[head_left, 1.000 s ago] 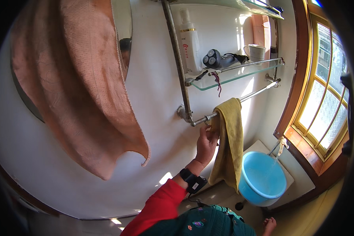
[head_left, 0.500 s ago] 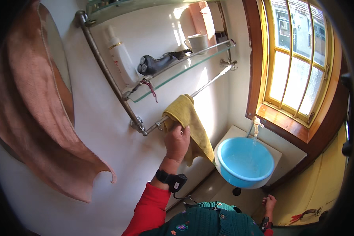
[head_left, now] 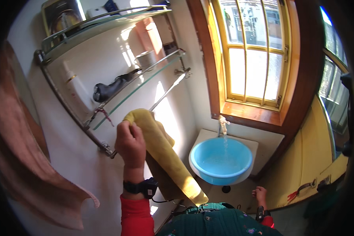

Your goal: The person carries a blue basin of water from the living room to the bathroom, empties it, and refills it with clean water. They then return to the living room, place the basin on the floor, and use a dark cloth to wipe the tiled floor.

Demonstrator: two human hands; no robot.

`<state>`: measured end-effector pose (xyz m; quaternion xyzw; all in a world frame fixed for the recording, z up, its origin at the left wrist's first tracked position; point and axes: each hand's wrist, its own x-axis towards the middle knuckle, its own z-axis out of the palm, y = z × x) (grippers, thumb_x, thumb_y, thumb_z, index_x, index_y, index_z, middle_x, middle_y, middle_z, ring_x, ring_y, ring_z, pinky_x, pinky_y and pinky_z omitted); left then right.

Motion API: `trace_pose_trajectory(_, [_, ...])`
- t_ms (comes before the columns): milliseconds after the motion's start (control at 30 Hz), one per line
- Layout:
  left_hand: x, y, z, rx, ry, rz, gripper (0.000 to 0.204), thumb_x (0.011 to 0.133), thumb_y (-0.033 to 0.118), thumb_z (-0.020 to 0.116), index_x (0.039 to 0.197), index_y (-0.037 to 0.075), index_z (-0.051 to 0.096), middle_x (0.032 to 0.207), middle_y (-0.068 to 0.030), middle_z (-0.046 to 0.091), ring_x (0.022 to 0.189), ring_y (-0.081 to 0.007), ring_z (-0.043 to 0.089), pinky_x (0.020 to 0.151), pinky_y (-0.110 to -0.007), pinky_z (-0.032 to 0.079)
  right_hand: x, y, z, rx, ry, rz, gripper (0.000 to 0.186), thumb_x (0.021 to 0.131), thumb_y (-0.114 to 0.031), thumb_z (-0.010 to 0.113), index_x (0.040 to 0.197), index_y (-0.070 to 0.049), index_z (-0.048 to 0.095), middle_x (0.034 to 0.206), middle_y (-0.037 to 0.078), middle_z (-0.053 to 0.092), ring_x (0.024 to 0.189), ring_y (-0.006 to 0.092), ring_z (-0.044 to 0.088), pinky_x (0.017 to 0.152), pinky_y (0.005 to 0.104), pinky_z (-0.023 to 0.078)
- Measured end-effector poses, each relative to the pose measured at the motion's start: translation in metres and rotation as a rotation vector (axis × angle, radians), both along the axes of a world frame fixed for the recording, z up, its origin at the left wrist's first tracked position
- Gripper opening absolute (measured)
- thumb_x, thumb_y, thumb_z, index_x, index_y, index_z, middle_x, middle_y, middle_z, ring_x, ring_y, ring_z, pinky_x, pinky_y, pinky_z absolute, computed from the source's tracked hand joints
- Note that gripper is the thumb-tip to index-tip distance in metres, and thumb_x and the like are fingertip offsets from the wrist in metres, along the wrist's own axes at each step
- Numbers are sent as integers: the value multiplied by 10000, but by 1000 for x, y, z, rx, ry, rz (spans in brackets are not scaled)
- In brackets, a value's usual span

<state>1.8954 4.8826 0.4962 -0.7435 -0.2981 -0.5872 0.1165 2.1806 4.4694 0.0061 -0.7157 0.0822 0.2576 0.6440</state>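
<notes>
Yellow cloth: left of our blue basin, slanting down from grip
Left hand: clutching cloth's top
Right hand: grip unclear

I'm in what looks like a small washroom in a home. Near the barred window there's a white sink with a round blue basin set in it, and water runs from the tap above. On the glass shelf I see a tall white bottle, a dark electric shaver and a pale mug. A metal rail runs underneath, a large pink towel hangs at my left, and my left hand grips a yellow towel.
</notes>
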Motion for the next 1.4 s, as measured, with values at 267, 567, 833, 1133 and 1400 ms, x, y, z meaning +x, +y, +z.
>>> trace_pose_trajectory(267, [6,12,0,-86,253,104,236,956,48,484,1162,64,599,1084,-133,620,961,-307,642,813,-380,535,-30,-8,54,76,-33,-133,367,859,-35,506,1219,34,539,844,136,674,633,169,640,543,298,532])
trace_pose_trajectory(567, [3,11,-19,58,229,106,274,951,87,542,1217,39,588,1170,-151,571,1003,-304,629,853,-372,541,-58,-67,72,6,-219,-416,437,877,-46,476,1311,8,463,888,109,660,601,161,629,527,282,515])
trace_pose_trajectory(833, [4,-32,-19,173,136,34,339,907,234,614,1147,-4,603,1189,-229,536,1052,-394,568,883,-454,506,-69,-94,120,-113,-521,-364,478,838,13,477,1315,-8,462,1053,143,613,614,178,619,611,310,521])
trace_pose_trajectory(1133, [-29,-80,-68,220,258,-52,281,911,162,576,1151,19,601,1264,-251,493,1073,-408,553,878,-456,493,-47,-106,114,-97,-547,-74,420,872,-73,496,1290,-39,497,822,76,661,656,176,651,656,314,521])
trace_pose_trajectory(1400, [1,-133,-181,-138,664,-340,166,870,90,571,954,-7,675,1071,-205,628,1027,-370,576,870,-421,500,-45,-150,125,-397,-525,544,511,835,-115,474,1346,-125,487,931,201,681,811,327,683,758,422,532])
